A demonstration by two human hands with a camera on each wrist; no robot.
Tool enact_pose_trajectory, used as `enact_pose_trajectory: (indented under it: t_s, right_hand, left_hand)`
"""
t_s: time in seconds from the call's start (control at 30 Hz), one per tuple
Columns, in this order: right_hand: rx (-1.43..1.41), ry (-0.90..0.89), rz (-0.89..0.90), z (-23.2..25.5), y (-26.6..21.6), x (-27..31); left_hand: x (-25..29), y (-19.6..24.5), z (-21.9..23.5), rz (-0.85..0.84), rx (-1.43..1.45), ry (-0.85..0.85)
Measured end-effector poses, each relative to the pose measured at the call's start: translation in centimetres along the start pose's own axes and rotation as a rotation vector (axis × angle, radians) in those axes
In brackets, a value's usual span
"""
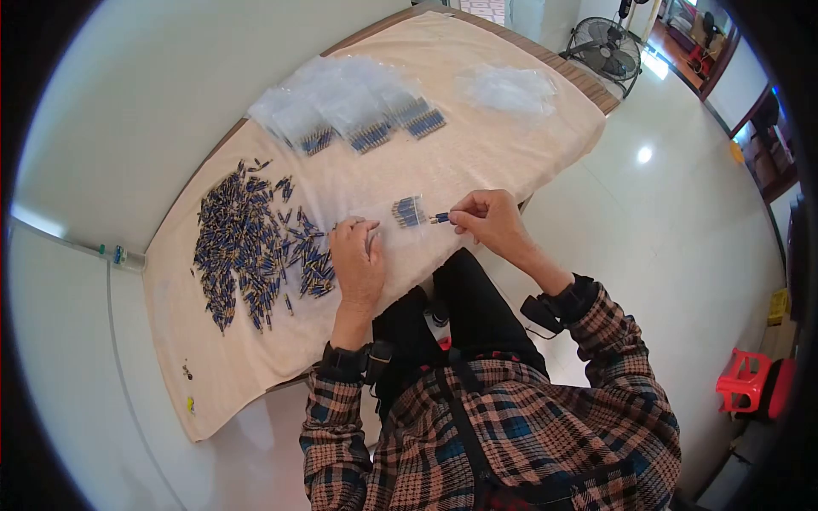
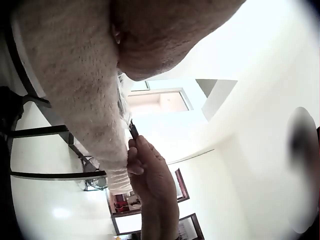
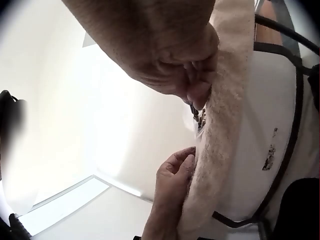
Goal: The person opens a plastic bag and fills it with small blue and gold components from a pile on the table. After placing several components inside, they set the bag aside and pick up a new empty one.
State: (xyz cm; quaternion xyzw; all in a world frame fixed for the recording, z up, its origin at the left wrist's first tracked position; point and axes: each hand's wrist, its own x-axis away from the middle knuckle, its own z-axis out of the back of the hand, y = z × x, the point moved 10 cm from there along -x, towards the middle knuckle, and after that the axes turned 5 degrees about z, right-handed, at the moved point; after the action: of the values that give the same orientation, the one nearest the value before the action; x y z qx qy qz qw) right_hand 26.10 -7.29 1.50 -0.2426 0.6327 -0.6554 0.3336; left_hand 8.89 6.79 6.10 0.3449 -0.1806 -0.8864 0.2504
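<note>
My right hand (image 1: 490, 223) pinches small blue-and-gold metal plugs (image 1: 440, 218) between thumb and fingertips, just above the table. Directly left of them lies a row of the same plugs (image 1: 409, 213) with clear plastic around it. My left hand (image 1: 358, 260) rests on the cloth with its fingers loosely bent, between that row and a large heap of loose plugs (image 1: 243, 230). In the left wrist view, a dark plug (image 2: 133, 130) sticks out from the right hand's fingertips (image 2: 140, 145). The right wrist view shows the left hand (image 3: 172, 177) low against the cloth.
Clear bags (image 1: 341, 98), with rows of plugs at their near ends, lie towards the back of the cloth-covered table (image 1: 477, 162). More clear plastic bags (image 1: 511, 89) lie at the back right. A floor fan (image 1: 605, 51) and a red stool (image 1: 744, 381) stand beyond the table.
</note>
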Motion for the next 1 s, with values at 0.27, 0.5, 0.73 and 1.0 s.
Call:
enact_pose_trajectory:
  t_s: [0.27,0.5,0.73,1.0]
  right_hand:
    - [0.043,-0.128,-0.085,-1.6,1.0,-1.5]
    - [0.118,-0.153,-0.116,-0.8,0.7,-1.3]
    - [0.020,-0.146,-0.136,0.6,-0.6,0.2]
    - [-0.104,-0.256,-0.056,-3.6,-3.3,2.1]
  left_hand:
    - [0.1,-0.8,-1.0,0.057,0.109,-0.085]
    - [0.2,-1.1,-0.7,0.058,0.148,-0.044]
    - [0.3,0.2,0.1,0.002,0.216,0.006]
    - [2.1,3.0,-2.5,0.429,0.742,-0.371]
